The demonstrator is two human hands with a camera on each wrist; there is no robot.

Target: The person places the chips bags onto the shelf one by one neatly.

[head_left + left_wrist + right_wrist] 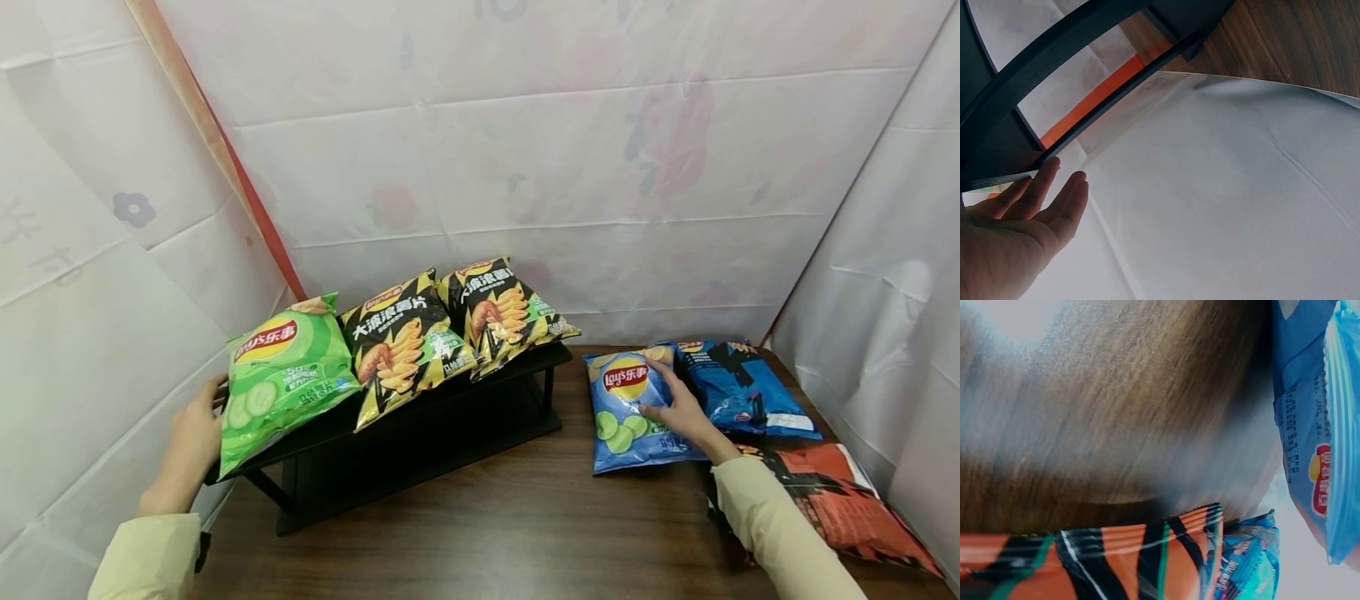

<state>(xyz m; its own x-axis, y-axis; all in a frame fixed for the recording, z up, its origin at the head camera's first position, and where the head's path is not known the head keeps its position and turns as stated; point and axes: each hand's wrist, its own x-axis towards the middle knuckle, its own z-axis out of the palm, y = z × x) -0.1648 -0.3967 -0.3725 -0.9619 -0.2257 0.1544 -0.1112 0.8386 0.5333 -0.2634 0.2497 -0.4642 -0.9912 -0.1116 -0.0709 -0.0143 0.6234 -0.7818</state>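
The light-blue Lay's bag [628, 400], with limes on its front, is in the right grip [686, 408], its face turned up (whether its lower edge touches the tabletop [480, 533] I cannot tell). That grip is partly closed, thumb and fingers pinching the upper right part of the bag. Just beyond and to the right of it lies a darker blue bag [746, 387]; nearer the person, right of the wrist, lies a red-orange bag [855, 496]. Well to the left of this grip stands a black rack [420, 450] with three bags on top: two black-and-yellow bags [408, 337] side by side and, at the far left end, a green bag [288, 375]. The left grip [193, 437] is by that end, its fingers loosely extended at the rack's edge, just beside the green bag. Pale printed sheets [525, 150] hang behind everything.
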